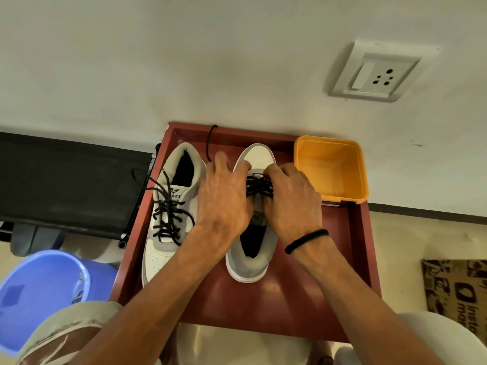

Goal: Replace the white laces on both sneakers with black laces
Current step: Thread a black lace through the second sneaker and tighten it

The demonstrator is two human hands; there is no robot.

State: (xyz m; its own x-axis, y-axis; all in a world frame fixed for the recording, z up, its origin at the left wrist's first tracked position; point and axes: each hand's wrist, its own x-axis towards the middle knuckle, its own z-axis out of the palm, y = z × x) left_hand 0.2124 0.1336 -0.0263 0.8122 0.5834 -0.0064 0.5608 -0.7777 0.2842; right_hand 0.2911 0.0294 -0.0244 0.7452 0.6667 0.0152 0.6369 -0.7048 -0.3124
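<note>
A: What sits nearest?

B: The front edge of the red-brown tray table, at six o'clock, with both forearms reaching over it.

A: And the hands?

B: They meet over the right sneaker, near the tray's centre, heel toward the wearer, toe at twelve. The left hand lies on the shoe's nine o'clock side, fingers spread and bent down over its edge. The right hand is at its three o'clock side, fingers curled in at the black lace crossing the eyelets. Whether either hand actually pinches the lace, I cannot tell. A black band circles the right wrist.

A: The other shoe?

B: The left sneaker lies at nine o'clock on the tray, toe toward the wearer, already threaded with a loose black lace.

A: Farther back?

B: A black lace end trails up at twelve o'clock between the shoes. An orange tub stands at the tray's two o'clock corner.
</note>
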